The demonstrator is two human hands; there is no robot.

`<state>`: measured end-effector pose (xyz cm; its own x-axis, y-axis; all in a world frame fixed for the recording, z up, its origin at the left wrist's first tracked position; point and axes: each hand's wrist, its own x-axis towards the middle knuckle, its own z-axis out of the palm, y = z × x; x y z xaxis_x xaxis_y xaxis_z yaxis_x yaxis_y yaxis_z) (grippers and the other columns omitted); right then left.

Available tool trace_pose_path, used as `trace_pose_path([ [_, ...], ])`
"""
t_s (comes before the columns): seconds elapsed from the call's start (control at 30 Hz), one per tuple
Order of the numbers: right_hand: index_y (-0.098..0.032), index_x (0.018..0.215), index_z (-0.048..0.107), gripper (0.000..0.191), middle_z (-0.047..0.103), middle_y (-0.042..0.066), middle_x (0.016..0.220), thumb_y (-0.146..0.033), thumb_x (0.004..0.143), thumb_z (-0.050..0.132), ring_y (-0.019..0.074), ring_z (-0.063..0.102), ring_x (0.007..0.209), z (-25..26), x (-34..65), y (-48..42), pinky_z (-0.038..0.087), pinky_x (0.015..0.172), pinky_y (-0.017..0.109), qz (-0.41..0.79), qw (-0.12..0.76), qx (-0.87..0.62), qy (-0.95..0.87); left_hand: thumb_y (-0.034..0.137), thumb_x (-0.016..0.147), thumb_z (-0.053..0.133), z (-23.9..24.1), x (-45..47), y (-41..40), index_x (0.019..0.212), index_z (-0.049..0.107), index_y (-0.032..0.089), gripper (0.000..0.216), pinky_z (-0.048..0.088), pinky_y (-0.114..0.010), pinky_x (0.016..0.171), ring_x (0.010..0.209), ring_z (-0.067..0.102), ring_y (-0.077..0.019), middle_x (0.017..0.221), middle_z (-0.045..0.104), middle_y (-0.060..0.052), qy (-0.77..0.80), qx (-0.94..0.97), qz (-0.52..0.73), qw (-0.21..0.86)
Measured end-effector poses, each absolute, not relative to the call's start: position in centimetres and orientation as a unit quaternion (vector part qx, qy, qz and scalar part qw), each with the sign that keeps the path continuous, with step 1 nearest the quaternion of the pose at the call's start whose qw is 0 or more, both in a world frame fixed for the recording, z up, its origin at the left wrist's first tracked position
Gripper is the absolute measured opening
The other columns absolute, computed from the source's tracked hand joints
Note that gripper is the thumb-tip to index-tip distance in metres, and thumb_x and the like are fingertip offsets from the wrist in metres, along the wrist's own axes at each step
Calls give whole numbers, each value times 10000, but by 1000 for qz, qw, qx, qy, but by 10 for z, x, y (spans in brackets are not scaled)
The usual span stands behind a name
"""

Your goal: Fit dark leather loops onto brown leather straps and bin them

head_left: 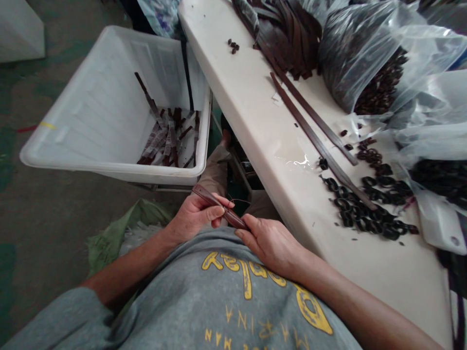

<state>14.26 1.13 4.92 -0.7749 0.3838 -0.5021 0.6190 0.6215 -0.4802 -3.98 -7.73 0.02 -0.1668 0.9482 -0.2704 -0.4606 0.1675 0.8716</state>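
A dark brown leather strap (207, 195) is held in front of my belly, slanting down from left to right. My left hand (199, 212) pinches it between thumb and fingers near its upper left part. At its lower right end, my right hand (270, 238) is closed around the strap. A thin loose thread (240, 200) curls above it between the two hands. Part of the strap is hidden under my fingers.
The white table (233, 97) runs along my right, bearing long brown straps (314, 133), black loops (350, 209) and a plastic bag of small brown pieces (379, 82). A white bin (83, 97) with wrapped straps (168, 141) stands ahead left. A green sack (109, 238) lies beside me.
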Motion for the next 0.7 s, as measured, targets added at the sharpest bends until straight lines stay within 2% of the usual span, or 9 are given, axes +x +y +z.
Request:
trace_pose_path([
  [0.13,-166,887,589,262,665,43,746,-319,999,408,144,576,627,47,143,10,339,576,240,-399,149,273,863,432,714,803,-7,-36,-78,924,766,142,360,409,-209,499,504,504,-90,593,611,-9,476,266,573,612],
  [0.23,-156,902,617,292,651,29,714,-327,992,398,125,540,583,44,143,11,360,555,223,-459,115,262,841,443,690,813,-8,-29,-78,936,769,148,387,406,-206,492,514,498,-86,653,614,-13,479,288,545,624],
  [0.33,-138,1073,634,332,665,24,718,-344,998,385,123,537,558,42,144,12,365,538,224,-488,96,249,831,454,681,811,-7,-22,-76,932,775,156,391,405,-206,489,531,498,-91,683,605,-15,476,315,510,644],
  [0.43,-170,1269,561,360,698,25,825,-338,1004,383,137,589,629,42,145,14,378,563,226,-509,73,238,824,456,691,804,-9,-23,-74,905,780,149,376,395,-208,494,551,495,-97,681,584,-18,471,322,518,637],
  [0.5,-172,1190,588,313,696,35,859,-346,993,419,152,605,681,44,148,17,375,580,233,-484,84,251,834,432,705,802,-11,-29,-71,907,782,153,345,395,-212,505,556,491,-95,690,578,-17,474,331,537,614],
  [0.6,-157,940,597,246,662,43,770,-361,974,464,156,570,635,48,151,19,334,561,246,-416,141,282,853,412,731,789,-13,-36,-69,942,781,160,328,382,-213,493,528,470,-85,680,568,-7,486,335,546,594],
  [0.7,-164,889,568,244,661,44,774,-345,987,438,146,562,626,48,151,16,328,565,243,-421,158,281,848,371,715,810,-10,-28,-69,918,780,165,291,405,-216,521,568,512,-97,728,611,-21,483,344,526,609],
])
